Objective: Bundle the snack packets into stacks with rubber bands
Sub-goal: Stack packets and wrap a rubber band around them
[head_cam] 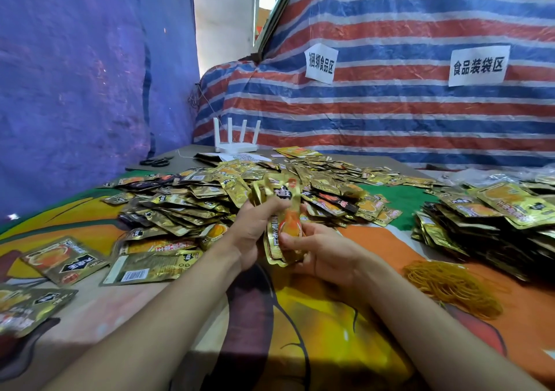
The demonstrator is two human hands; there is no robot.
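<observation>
Both hands hold an upright stack of gold snack packets (283, 210) over the table's middle. My left hand (255, 225) grips the stack from the left, fingers curled round it. My right hand (315, 252) holds its lower end from the right, thumb pressed on the front packet. Behind them spreads a big loose heap of gold packets (210, 192). A tangle of yellow rubber bands (450, 285) lies to the right of my right forearm. I cannot tell whether a band is on the held stack.
A pile of packets (495, 219) sits at the right. A few loose packets (63, 260) lie at the left on the colourful cloth. A white router (237, 141) and black scissors (157, 161) stand at the back, before striped tarpaulin walls.
</observation>
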